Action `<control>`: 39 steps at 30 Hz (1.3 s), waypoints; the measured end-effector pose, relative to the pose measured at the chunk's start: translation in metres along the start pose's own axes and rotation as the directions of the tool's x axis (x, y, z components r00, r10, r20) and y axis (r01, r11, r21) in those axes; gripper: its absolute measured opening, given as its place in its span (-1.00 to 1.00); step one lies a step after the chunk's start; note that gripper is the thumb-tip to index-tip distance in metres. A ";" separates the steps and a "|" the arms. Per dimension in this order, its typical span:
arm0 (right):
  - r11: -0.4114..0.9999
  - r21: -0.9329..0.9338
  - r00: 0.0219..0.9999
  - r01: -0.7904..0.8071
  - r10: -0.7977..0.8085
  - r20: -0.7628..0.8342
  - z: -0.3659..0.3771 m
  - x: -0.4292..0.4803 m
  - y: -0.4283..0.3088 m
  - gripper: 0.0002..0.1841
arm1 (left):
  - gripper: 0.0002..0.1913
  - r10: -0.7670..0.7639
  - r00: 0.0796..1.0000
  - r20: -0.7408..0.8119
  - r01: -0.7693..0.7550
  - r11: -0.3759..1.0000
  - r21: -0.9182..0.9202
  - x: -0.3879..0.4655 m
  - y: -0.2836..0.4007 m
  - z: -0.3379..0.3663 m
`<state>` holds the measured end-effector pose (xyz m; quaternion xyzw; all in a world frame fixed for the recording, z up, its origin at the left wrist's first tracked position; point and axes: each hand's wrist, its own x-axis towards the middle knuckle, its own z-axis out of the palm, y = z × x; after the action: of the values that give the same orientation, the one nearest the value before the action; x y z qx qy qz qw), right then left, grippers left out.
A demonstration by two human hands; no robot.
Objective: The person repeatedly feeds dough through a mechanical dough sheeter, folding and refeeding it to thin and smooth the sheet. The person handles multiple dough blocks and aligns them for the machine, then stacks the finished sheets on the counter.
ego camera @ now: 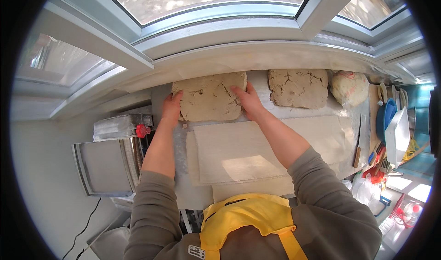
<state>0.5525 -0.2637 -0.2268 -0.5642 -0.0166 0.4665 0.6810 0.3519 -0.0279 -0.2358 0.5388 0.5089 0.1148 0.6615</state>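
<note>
A thick, cracked slab of beige dough [208,99] lies at the back of the metal worktop [258,82], close to the window ledge. My left hand [171,107] grips its left end, thumb on top. At the opposite end, my right hand [250,102] holds the edge, with the thumb pressed on the upper face and the fingers around the side. The slab's underside is hidden. Nearer to me, long flat dough sheets [237,153] lie overlapped, passing beneath my right forearm. To the right rests a second cracked dough slab [298,89], apart from my hands.
A plastic-wrapped dough ball [349,87] sits at the back right. A wooden-handled knife [358,151] lies near the right edge, beside a white basin [397,136] and a blue bowl [386,118]. On the left stands a metal machine [105,167] with a red knob [142,131].
</note>
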 end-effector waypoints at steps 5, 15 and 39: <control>0.993 0.080 0.996 -0.087 0.085 0.031 0.000 -0.008 -0.008 -0.39 | -0.34 0.031 0.994 -0.105 -0.027 0.999 0.036 -0.025 0.001 0.013; 0.930 0.278 0.968 -0.241 0.209 0.139 0.039 -0.150 -0.009 -0.43 | -0.48 0.197 0.976 -0.097 -0.205 0.976 -0.072 -0.197 0.035 -0.052; -0.007 -0.883 0.879 0.468 -0.092 0.467 0.178 -0.035 0.078 -0.65 | -0.54 0.256 0.919 -0.301 -0.053 0.836 0.547 -0.252 0.133 -0.402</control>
<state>0.3868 -0.1580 -0.2053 -0.7849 -0.5375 0.2510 0.1789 -0.0306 0.0878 0.0522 0.7088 0.5876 0.1218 0.3707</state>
